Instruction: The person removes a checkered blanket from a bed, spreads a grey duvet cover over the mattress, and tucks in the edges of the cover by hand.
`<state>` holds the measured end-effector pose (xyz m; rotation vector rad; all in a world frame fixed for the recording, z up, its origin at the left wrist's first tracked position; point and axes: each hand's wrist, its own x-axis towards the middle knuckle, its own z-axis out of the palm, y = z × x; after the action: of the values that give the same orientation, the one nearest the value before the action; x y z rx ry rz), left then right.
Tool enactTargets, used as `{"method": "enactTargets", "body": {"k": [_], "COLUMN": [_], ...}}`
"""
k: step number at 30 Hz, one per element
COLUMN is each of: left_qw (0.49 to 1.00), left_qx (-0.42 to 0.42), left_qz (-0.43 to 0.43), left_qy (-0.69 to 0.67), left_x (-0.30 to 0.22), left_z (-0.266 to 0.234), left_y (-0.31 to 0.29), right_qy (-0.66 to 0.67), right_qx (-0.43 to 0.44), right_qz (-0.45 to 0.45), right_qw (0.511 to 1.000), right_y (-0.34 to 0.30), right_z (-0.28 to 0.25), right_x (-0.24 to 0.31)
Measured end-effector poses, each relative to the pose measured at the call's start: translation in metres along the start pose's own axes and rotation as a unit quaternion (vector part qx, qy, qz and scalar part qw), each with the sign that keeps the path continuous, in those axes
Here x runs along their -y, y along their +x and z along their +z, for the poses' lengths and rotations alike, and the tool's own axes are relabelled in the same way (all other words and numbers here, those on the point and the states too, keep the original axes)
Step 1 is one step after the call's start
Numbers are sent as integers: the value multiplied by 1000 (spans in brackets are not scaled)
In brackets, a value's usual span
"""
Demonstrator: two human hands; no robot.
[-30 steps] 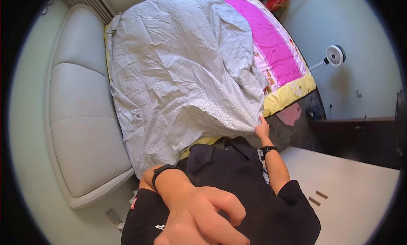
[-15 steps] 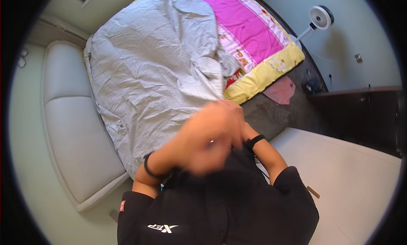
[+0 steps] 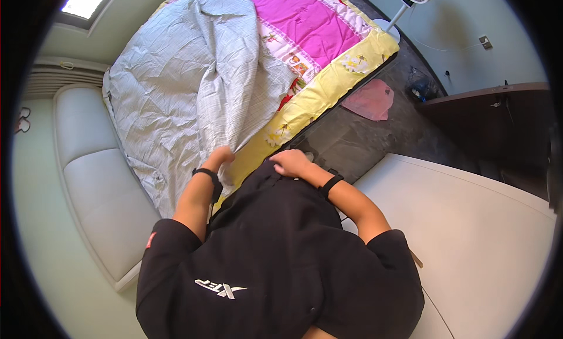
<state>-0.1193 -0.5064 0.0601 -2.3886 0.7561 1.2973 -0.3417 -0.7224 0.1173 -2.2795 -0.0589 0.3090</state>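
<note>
A crumpled light-grey bed sheet (image 3: pixel 170 87) covers the left part of the bed, with long folds running down toward me. My left hand (image 3: pixel 220 157) is closed on the gathered near edge of the sheet, close to the mattress's front side. To its right, my right hand (image 3: pixel 292 162) has its fingers curled together beside the front of my black shirt (image 3: pixel 281 222). Whether anything is in those fingers is hidden. Under the sheet, and bare to its right, lies a pink floral quilted bed cover (image 3: pixel 316 28) with a yellow border (image 3: pixel 328 93).
A padded pale headboard (image 3: pixel 105 181) stands along the left. On the right are a white cabinet top (image 3: pixel 457 222) and a dark wooden board (image 3: pixel 487 110). A pink cloth (image 3: pixel 370 100) lies on the grey floor near a dark bag (image 3: pixel 421 86). A white fan (image 3: pixel 404 8) stands beyond the bed.
My hands were close together and blurred in front of me; now they are apart, the left lower on the sheet's edge. The sheet has shifted left, uncovering more yellow border.
</note>
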Motion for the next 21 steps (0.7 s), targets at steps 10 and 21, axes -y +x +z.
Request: {"method": "enactTargets", "body": {"k": [10, 21], "left_qw": [991, 959], "left_qx": [-16, -148], "left_qz": [-55, 206], "left_qy": [-118, -127], "left_x": [-47, -241], "left_z": [11, -94], "left_y": [26, 224], "right_qy": [95, 296], "right_qx": [-128, -88], "right_qz": [339, 561], "right_qw": [927, 768], "right_y": [-94, -262], "right_z": [-7, 42], "right_x": [-117, -217]}}
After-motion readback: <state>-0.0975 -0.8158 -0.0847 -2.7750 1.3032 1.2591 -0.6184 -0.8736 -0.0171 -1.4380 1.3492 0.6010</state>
